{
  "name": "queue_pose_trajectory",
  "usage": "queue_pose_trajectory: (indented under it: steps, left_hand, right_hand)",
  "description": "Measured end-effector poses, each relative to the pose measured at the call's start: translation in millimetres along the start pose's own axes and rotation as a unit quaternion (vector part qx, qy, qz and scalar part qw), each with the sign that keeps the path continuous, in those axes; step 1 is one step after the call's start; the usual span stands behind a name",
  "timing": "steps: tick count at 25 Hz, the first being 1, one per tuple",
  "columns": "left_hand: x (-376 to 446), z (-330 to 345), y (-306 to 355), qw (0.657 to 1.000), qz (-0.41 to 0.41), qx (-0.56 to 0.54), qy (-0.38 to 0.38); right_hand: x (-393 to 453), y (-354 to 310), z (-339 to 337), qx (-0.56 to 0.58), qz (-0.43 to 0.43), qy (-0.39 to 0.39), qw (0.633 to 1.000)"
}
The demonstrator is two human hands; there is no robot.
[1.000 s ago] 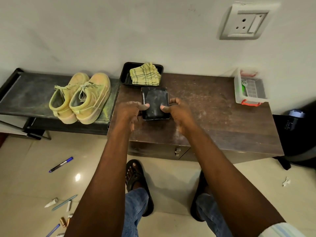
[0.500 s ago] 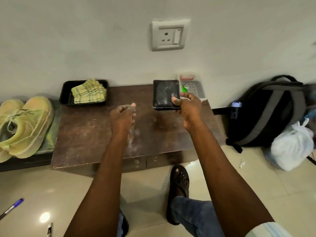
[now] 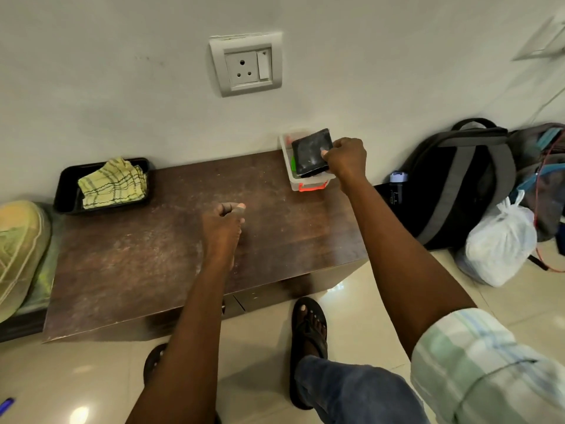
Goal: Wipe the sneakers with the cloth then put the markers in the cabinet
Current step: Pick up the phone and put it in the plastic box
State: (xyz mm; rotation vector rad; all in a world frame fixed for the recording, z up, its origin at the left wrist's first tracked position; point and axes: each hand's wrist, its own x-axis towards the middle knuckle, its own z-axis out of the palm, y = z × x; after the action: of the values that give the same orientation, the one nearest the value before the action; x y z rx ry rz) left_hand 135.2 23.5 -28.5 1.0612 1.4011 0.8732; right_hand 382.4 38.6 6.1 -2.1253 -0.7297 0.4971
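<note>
While the person leans in, one sandal (image 3: 309, 327) planted on the tiles, a marker (image 3: 6, 404) tip shows at the floor's left edge. Left hand (image 3: 222, 228) hovers over the cabinet (image 3: 146, 264) top, fingers curled loose, holding nothing. Sneakers (image 3: 18, 252) sit on the low bench at left, only one in view, cut by the frame. Right hand (image 3: 347, 157) is out at the far right corner, pinching a black wallet (image 3: 310, 151) tilted above the clear box (image 3: 301, 182) with its orange latch. Back left, the cloth (image 3: 113, 183) lies crumpled in a black tray (image 3: 65, 191) against the wall. A backpack (image 3: 458, 179) and white bag (image 3: 501, 249) sit beside the cabinet, with a socket (image 3: 246, 64) up on the wall.
</note>
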Motion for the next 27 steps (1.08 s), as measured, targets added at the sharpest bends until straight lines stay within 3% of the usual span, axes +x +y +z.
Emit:
queue_pose_trajectory:
  steps: [5, 10, 15, 21, 27]
  left_hand:
    - [-1.9, 3.3, -0.5, 1.000, 0.017, 0.021, 0.000]
    - [-2.7, 2.2, -0.6, 0.999, 0.023, 0.037, 0.008]
    - [-1.5, 1.0, -1.9, 0.999, 0.020, 0.040, 0.010]
    - [-3.2, -0.9, 0.2, 0.998, 0.034, 0.052, 0.011]
    - [-11.8, -15.7, 9.6, 0.992, 0.073, 0.103, 0.031]
  right_hand:
    - [-0.8, 4.1, 17.7, -0.182, -0.080, -0.017, 0.980]
    - [-3.2, 11.3, 26.0, -0.341, -0.146, 0.081, 0.925]
    - [-4.8, 16.6, 28.1, -0.356, -0.161, 0.032, 0.920]
    - [-12.3, 6.7, 19.9, -0.352, -0.102, -0.034, 0.930]
    - [-108.7, -21.9, 46.9, -0.207, -0.202, 0.026, 0.957]
